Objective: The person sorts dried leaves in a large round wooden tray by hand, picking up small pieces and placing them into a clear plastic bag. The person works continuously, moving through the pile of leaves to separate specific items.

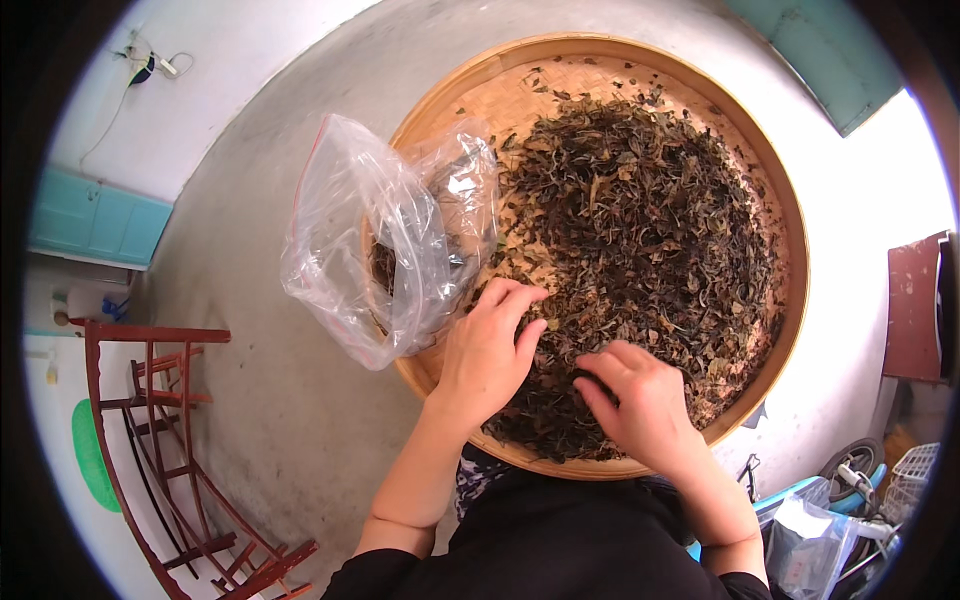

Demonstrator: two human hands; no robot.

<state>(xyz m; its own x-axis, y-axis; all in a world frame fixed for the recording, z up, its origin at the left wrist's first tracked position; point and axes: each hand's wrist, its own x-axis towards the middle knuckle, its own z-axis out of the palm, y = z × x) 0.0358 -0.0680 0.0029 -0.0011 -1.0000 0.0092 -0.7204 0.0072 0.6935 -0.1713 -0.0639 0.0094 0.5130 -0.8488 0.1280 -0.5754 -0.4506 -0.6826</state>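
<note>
A round woven bamboo tray (pixel 487 82) with a raised rim stands in front of my body. A wide heap of dried brown and dark-green leaves (pixel 637 195) covers much of it. Over the heap's near left side is my left hand (pixel 491 345), thumb and fingers apart and nothing visible between them. My right hand (pixel 637 390) is low at the leaves nearer me, its fingers curled. Dark leaf shows in the gap by its thumb, and whether it is gripped is unclear. A clear plastic zip bag (pixel 360 240) lies mouth-open across the tray's left rim, with some dark leaves seen at it.
Reddish wooden furniture (pixel 150 405) with slats stands at lower left, on the concrete floor (pixel 262 225). A turquoise cabinet (pixel 97 217) is by the left wall. At lower right are a bicycle wheel (pixel 855 465), a white wire basket (pixel 915 465) and a filled plastic bag (pixel 806 540).
</note>
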